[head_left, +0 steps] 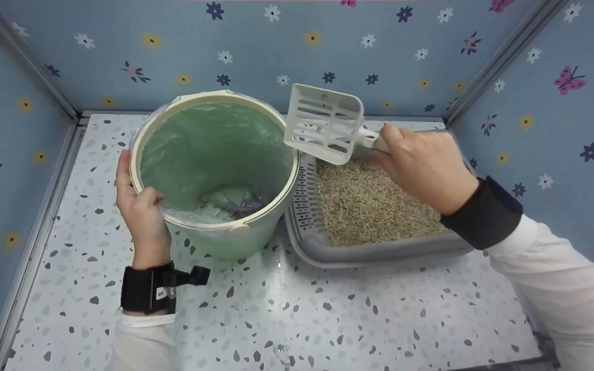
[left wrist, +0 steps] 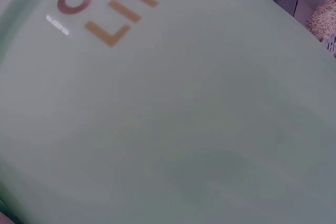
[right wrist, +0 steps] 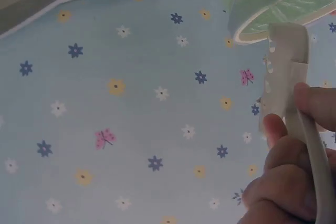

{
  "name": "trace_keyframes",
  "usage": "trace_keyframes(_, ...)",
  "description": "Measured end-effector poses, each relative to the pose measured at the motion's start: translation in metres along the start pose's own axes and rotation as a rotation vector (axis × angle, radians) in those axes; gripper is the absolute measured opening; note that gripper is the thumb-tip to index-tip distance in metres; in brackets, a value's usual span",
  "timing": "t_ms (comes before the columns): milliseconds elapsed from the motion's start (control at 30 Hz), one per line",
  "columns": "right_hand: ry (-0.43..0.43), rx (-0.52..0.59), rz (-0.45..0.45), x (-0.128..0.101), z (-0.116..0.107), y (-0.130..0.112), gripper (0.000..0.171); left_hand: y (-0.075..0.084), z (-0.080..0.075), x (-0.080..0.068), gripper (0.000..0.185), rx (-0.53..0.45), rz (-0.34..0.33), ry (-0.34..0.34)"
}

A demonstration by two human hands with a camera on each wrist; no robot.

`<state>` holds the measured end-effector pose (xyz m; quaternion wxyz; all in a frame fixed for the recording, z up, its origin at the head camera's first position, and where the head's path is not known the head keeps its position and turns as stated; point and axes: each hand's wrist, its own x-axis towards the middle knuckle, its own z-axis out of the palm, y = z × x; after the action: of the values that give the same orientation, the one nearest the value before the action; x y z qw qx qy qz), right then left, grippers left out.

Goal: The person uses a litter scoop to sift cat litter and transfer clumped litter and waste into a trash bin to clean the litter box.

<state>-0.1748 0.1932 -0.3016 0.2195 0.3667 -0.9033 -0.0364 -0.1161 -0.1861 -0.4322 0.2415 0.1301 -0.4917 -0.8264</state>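
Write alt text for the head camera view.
A right hand holds a white slotted scoop over a grey litter tray of pellets, beside a green bag-lined bin whose rim the left hand grips.

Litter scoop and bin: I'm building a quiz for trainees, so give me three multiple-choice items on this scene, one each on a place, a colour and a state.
1. Where is the litter scoop?
A. lying in the litter
B. raised between the bin and the tray
C. on the floor

2. What colour is the bin?
A. pale green
B. red
C. black

3. What is the left hand doing?
A. hanging free
B. pressing the litter
C. gripping the bin's rim

Answers:
1 B, the right hand holds it in the air above the tray.
2 A, its wall and liner are pale green.
3 C, the thumb is hooked over the rim.
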Motion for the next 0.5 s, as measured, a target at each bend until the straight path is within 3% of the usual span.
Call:
trace_keyframes(267,-0.129,-0.002,0.29,-0.037,0.032,0.016,0.036,0.001,0.0,0.001,0.088,-0.001,-0.002,0.005)
trace_keyframes(500,-0.234,-0.06,0.287,-0.064,0.069,0.013,0.038,0.0,0.0,0.001,0.088,-0.002,0.004,0.003)
